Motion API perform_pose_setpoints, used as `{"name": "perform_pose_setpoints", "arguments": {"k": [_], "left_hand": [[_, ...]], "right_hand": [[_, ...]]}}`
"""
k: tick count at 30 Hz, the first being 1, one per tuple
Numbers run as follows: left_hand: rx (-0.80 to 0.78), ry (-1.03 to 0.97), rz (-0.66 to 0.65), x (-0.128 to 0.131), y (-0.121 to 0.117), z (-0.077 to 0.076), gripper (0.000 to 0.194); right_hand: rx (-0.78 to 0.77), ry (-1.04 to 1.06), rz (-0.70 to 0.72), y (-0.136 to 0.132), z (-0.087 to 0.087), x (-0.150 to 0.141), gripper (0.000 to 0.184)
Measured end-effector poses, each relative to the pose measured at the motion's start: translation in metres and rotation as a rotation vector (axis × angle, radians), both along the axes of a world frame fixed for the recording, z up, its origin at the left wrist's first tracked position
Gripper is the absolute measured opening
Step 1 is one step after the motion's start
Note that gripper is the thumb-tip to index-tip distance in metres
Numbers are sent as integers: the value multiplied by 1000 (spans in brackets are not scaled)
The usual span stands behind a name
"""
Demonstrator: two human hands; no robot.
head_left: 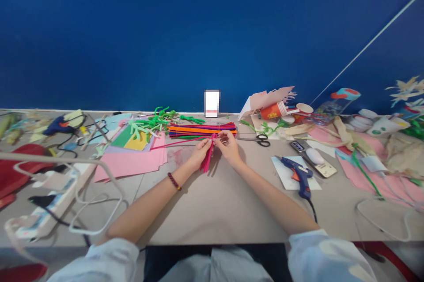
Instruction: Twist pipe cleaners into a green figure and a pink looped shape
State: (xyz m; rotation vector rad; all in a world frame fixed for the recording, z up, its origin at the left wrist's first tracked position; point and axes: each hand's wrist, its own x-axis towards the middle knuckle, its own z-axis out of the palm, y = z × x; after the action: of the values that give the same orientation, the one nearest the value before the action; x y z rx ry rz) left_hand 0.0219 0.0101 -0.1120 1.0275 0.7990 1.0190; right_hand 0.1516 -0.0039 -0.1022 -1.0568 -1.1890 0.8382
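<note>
Pink pipe cleaners point(207, 161), gathered in a bunch, hang between my two hands above the table. My left hand point(200, 149) is closed round the bunch near its top. Fingers of my right hand point(228, 144) pinch at the looped upper end of the same bunch. One long pink strand point(165, 145) runs out to the left from my hands. Just behind them lies a stack of coloured pipe cleaners point(192, 131) in red, orange, purple and green. Scissors point(263, 140) with black handles rest to the right of my right hand.
A blue glue gun point(300, 174) lies on white paper at right, beside a phone point(319, 163). Pink paper sheets point(132, 165) and green pipe-cleaner pieces point(149, 125) lie left. A white power strip point(53, 207) with looping cables is at far left. An orange cup point(273, 110) lies at the back.
</note>
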Motion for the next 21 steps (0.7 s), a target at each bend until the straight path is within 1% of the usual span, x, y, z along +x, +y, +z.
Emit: {"name": "perform_pose_setpoints", "arguments": {"k": [2, 5, 8, 11, 14, 21], "left_hand": [[2, 24, 13, 0, 0, 0, 37], [13, 61, 56, 0, -2, 3, 38], [48, 46, 99, 1, -3, 8, 35], [35, 1, 99, 1, -3, 9, 32], [1, -3, 85, 1, 0, 7, 30], [28, -25, 77, 0, 1, 2, 26]], "right_hand": [[35, -89, -14, 0, 2, 2, 17], [62, -159, -23, 0, 3, 5, 15], [66, -159, -12, 2, 3, 7, 15], [58, -167, 1, 3, 2, 8, 15], [51, -177, 8, 3, 1, 8, 17], [80, -192, 29, 2, 1, 6, 15]]}}
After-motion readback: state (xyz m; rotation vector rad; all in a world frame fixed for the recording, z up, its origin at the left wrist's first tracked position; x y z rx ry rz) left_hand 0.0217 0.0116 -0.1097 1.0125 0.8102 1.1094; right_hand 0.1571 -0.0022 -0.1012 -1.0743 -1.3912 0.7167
